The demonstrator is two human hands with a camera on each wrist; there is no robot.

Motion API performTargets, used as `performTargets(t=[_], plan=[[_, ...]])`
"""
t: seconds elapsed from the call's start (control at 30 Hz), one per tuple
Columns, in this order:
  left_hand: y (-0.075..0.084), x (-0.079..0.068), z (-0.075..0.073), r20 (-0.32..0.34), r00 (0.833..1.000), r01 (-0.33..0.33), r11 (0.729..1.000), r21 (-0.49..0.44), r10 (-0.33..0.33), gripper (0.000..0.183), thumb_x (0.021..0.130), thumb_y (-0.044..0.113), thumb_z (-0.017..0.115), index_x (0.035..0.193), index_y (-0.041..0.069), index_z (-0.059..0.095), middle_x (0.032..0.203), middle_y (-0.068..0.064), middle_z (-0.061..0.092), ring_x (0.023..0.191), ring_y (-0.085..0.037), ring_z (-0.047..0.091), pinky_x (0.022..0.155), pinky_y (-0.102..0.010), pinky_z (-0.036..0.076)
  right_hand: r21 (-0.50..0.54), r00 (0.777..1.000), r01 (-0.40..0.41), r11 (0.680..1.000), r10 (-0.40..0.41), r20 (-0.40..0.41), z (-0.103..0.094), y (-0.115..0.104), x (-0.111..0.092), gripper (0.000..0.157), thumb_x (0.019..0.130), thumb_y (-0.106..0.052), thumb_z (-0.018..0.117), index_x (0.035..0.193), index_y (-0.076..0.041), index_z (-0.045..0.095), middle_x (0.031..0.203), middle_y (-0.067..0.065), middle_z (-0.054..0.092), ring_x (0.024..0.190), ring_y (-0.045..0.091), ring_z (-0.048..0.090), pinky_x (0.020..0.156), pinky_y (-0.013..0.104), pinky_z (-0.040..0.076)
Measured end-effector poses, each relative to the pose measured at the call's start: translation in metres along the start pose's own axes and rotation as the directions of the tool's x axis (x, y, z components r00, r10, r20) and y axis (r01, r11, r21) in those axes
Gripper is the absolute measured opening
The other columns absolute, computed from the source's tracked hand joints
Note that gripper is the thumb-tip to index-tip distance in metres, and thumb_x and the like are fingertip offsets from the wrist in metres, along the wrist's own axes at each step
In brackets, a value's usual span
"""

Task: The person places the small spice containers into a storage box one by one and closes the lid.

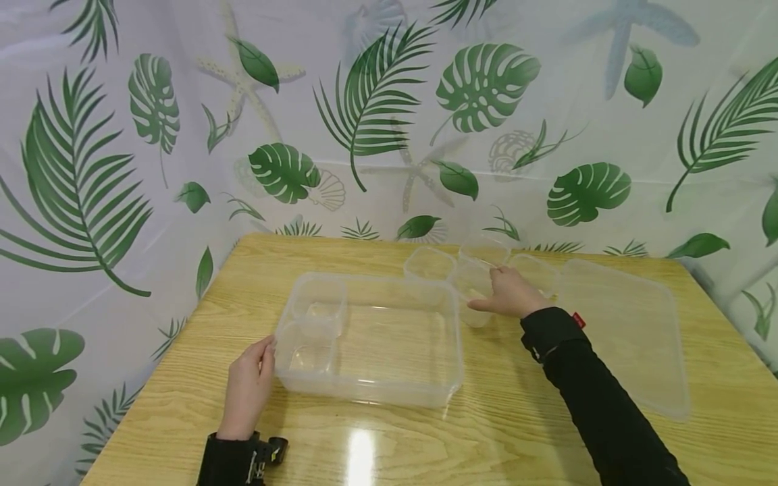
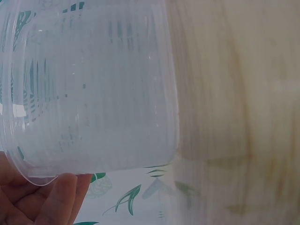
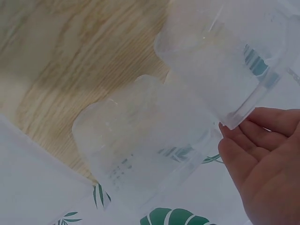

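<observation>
A large clear plastic container (image 1: 398,391) stands on the table, with two small clear containers (image 1: 316,347) inside its left end. At its left rim, my left hand (image 1: 249,385) grips the edge between thumb and fingers; the left wrist view shows the container's side wall (image 2: 108,103) close up. Beyond its right end, my right hand (image 1: 510,293) holds the rim of a small clear container (image 1: 477,314) at a corner, seen larger in the right wrist view (image 3: 225,61). Another small container (image 3: 136,136) is right beside that one.
More small clear containers, one at the back (image 1: 429,260) and one to the right (image 1: 537,270), cluster around the right hand. A flat translucent lid (image 1: 626,337) lies at the right of the wooden table (image 1: 413,449). A leaf-patterned curtain (image 1: 389,202) hangs behind.
</observation>
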State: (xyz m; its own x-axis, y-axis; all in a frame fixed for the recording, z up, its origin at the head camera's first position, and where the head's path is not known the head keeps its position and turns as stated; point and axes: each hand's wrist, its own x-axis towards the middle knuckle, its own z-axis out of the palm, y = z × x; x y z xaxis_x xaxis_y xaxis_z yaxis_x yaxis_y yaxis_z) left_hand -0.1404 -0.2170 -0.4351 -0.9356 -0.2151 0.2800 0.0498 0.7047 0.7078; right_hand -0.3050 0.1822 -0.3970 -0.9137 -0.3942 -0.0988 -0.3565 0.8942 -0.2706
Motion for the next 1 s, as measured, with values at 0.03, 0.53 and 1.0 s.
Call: performTargets(t=[0.03, 0.53, 1.0], plan=[[0.0, 0.0, 0.0, 0.0, 1.0, 0.0, 1.0, 0.001, 0.0, 0.03, 0.094, 0.007, 0.041, 0.115, -0.01, 0.053, 0.11, -0.026, 0.055, 0.1, -0.035, 0.053, 0.081, -0.046, 0.045, 0.002, 1.0, -0.003, 1.0, 0.003, 0.002, 0.0, 0.001, -0.001, 0.087, 0.079, -0.047, 0.06, 0.125, 0.021, 0.03, 0.124, 0.039, 0.032, 0.114, 0.05, 0.03, 0.092, 0.053, 0.031], [0.0, 0.001, 0.001, -0.004, 1.0, -0.004, 1.0, 0.008, 0.004, 0.029, 0.093, 0.006, 0.041, 0.114, -0.011, 0.053, 0.11, -0.027, 0.055, 0.098, -0.036, 0.055, 0.078, -0.046, 0.046, -0.001, 0.998, -0.005, 1.0, 0.005, -0.059, 0.008, 0.008, -0.007, 0.087, 0.078, -0.05, 0.058, 0.125, 0.019, 0.033, 0.124, 0.037, 0.034, 0.113, 0.049, 0.033, 0.089, 0.053, 0.034], [0.0, 0.0, 0.0, -0.013, 0.999, -0.031, 0.999, 0.017, 0.032, 0.029, 0.093, 0.006, 0.04, 0.113, -0.012, 0.054, 0.108, -0.027, 0.056, 0.097, -0.036, 0.055, 0.077, -0.046, 0.046, 0.059, 0.995, -0.028, 0.998, 0.034, -0.097, 0.01, 0.006, -0.016, 0.085, 0.08, -0.047, 0.058, 0.125, 0.02, 0.032, 0.124, 0.039, 0.034, 0.113, 0.05, 0.032, 0.089, 0.054, 0.034]])
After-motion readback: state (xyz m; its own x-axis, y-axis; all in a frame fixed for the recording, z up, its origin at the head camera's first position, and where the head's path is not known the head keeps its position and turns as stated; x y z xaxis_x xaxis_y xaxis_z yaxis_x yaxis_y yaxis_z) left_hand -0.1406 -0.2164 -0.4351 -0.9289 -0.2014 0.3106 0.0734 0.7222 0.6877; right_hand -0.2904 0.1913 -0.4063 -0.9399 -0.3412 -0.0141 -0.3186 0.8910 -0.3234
